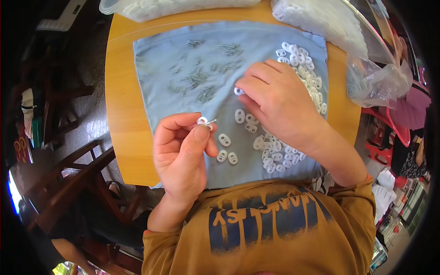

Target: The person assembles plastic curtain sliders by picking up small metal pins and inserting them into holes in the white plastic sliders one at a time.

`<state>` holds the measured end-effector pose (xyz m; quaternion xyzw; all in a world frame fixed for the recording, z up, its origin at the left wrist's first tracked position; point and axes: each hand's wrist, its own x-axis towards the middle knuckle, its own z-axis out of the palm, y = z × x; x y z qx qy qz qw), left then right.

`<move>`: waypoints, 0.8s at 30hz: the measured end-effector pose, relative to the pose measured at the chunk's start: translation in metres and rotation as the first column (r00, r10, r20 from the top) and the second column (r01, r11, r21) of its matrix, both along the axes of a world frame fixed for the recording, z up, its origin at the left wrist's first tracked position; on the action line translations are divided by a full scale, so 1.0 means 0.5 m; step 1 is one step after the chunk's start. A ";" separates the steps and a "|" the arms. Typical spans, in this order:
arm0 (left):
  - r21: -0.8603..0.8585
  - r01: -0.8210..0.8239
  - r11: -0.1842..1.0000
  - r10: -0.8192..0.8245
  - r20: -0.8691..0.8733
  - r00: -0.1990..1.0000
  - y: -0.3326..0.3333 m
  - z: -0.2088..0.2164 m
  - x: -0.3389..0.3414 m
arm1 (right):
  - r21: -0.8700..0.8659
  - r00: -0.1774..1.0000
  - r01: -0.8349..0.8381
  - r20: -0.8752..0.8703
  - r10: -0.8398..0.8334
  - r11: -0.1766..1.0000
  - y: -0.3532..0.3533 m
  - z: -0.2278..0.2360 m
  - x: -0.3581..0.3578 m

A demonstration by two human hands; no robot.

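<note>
My left hand (183, 153) pinches a white two-hole plastic piece (202, 120) between thumb and forefinger. A small metal spring (212, 122) sticks out of it to the right; how deep it sits is hidden by the thumb. Farther right, my right hand (279, 94) is closed on another white two-hole piece (239, 91) at its fingertips, just above the cloth. Loose white pieces (224, 140) lie between my hands. A larger heap of them (277, 153) spreads under my right forearm. Several clusters of small springs (197, 78) rest on the far left of the cloth.
A blue-grey cloth (160, 50) covers most of the wooden table (121, 133). More white pieces (298, 57) are piled along its right side. Clear containers (316, 23) full of white pieces stand at the back. A clear plastic bag (378, 82) hangs over the right edge.
</note>
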<state>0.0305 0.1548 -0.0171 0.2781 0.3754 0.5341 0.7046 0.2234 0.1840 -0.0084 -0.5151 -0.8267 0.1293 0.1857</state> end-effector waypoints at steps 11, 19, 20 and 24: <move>-0.007 0.035 0.999 -0.035 -0.016 0.999 0.017 0.018 0.027 | 0.122 0.984 0.007 -0.177 0.015 0.993 0.008 -0.016 0.017; -0.035 0.049 0.998 -0.048 0.021 0.999 0.027 0.048 0.079 | -0.623 0.094 -0.348 -0.767 -0.635 0.701 -0.032 0.047 0.037; -0.012 0.081 0.997 -0.080 0.033 0.996 0.027 0.050 0.086 | -0.621 0.089 -0.343 -0.768 -0.634 0.704 -0.037 0.047 0.039; 0.031 0.146 0.989 -0.148 0.102 0.984 0.029 0.055 0.107 | -0.606 0.010 -0.423 -0.747 -0.665 0.674 -0.051 0.048 0.038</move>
